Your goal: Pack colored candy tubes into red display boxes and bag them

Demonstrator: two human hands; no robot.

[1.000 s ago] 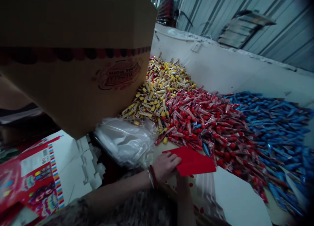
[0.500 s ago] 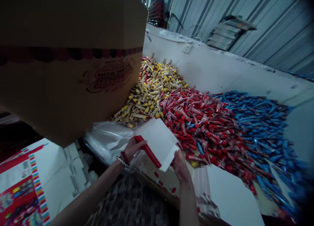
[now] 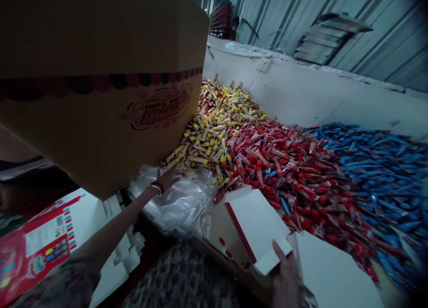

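- My right hand [image 3: 284, 279] holds a white folding carton [image 3: 256, 225] with red-edged flaps and red dots on its tan side; the carton sits directly above my right fingers [image 3: 276, 249], which are clamped on its lower corner.
- My left hand [image 3: 168, 179] is stretched out, its fingers [image 3: 174, 174] apart and resting at a clear plastic bag [image 3: 177, 205], empty of any grip.
- Just beyond my left fingers, a heap of yellow-capped candy tubes [image 3: 219, 129] spills across the white-topped bench [image 3: 301, 96].
- Right of that heap and up from my right fingers lies a mass of red-wrapped candy tubes [image 3: 277, 174], then blue-wrapped ones [image 3: 371, 174] further right.
- Above my left fingers, a large tilted cardboard box [image 3: 100, 98] shows an upside-down bubble gum logo [image 3: 160, 107].
- Beside my right fingers lies a flat white card sheet [image 3: 334, 272].
- Well left of my left fingers is a flat red printed carton blank [image 3: 40, 250].
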